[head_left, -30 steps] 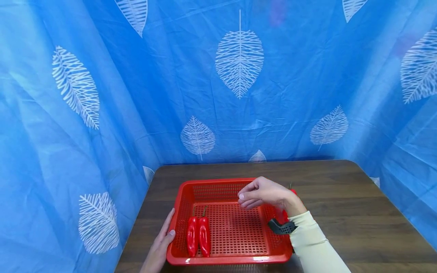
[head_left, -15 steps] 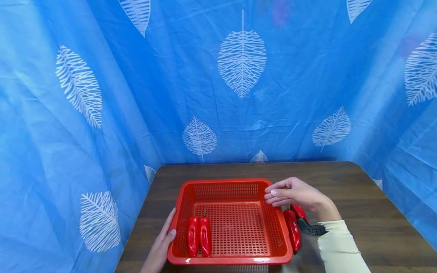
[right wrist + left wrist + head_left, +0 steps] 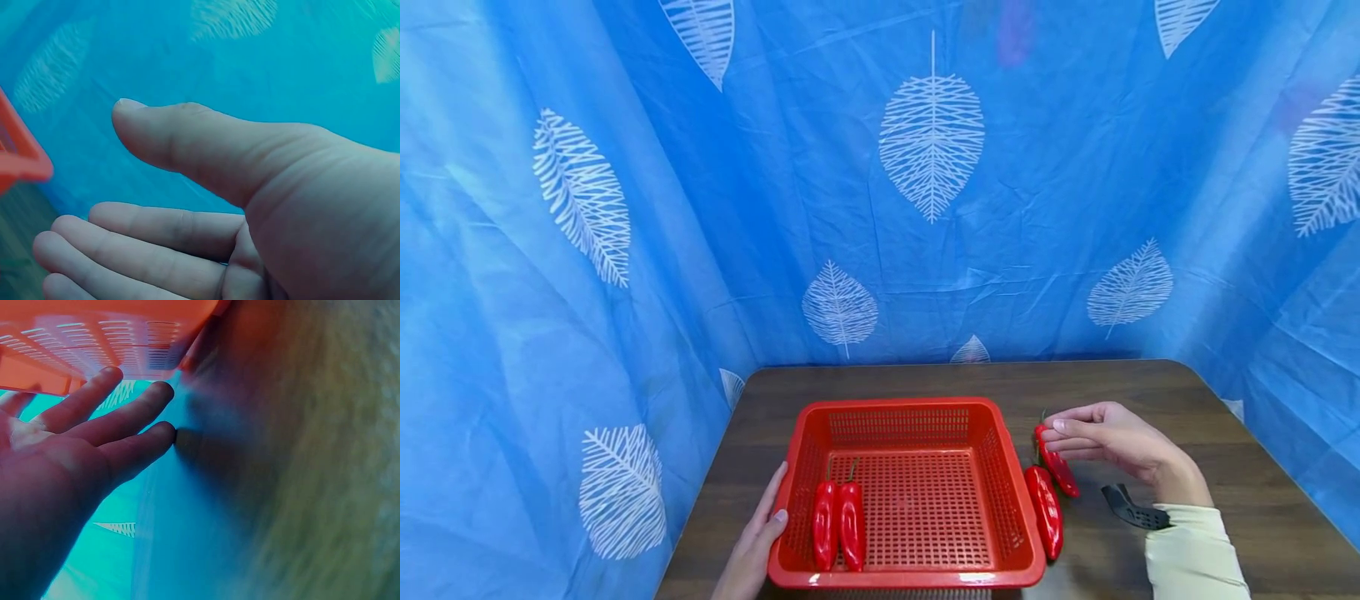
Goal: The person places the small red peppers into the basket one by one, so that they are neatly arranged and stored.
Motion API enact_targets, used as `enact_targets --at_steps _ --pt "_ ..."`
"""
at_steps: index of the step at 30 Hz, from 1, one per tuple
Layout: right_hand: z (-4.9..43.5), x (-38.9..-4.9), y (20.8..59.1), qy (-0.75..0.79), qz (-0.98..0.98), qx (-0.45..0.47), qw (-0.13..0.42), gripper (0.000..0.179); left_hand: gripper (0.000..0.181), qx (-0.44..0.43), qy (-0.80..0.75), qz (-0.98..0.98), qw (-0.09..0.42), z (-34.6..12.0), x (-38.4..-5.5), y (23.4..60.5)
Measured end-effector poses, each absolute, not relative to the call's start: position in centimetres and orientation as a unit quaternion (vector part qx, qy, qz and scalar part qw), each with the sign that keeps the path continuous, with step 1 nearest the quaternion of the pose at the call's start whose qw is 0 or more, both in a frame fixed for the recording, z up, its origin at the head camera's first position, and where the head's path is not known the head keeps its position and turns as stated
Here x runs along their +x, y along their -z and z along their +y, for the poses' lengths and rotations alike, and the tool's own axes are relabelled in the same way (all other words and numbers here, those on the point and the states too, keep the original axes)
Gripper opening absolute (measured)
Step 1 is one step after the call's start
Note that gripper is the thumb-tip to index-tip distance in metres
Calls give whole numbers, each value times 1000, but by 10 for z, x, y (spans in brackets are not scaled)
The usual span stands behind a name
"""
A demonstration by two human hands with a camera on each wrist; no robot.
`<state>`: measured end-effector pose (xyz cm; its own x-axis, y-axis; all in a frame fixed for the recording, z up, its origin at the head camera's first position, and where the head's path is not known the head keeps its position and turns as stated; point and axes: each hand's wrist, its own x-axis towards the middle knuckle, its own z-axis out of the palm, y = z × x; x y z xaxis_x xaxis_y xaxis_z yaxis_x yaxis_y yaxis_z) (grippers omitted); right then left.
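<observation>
head view: right hand point(image 3: 1116, 439), thumb parted from straight-ish fingers and holding nothing, hovers over the far red pepper point(image 3: 1063, 477) right of the basket point(image 3: 907, 579); likely best pinched mid-body, left hand point(image 3: 754, 533), fingers straight, steadying the left rim.

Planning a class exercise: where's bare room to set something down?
Inside the red basket, right of its two chili peppers; on the table, the strip between basket and curtain, and the far right corner past the right hand. Crowded: outside the basket's right wall, with two more peppers, and its left, by the left hand.
</observation>
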<state>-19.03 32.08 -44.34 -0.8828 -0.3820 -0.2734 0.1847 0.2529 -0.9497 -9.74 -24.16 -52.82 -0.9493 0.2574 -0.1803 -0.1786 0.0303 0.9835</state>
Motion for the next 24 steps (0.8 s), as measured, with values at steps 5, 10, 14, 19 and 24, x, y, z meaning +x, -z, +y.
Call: enact_targets --at_steps 5,10,14,19,24 --pt "348 -188 454 641 730 -55 231 47 72 42 -695 702 149 -242 -96 529" --pt "363 -188 467 636 734 -22 236 51 72 39 -700 697 153 -242 -97 529" --pt "364 -190 476 608 761 25 224 65 73 35 -705 689 163 -244 -100 530" --pt "362 -194 484 584 781 71 210 73 75 30 -707 685 170 -245 -102 531" --pt "361 -199 490 569 790 83 210 75 75 28 -709 683 172 -245 -103 532"
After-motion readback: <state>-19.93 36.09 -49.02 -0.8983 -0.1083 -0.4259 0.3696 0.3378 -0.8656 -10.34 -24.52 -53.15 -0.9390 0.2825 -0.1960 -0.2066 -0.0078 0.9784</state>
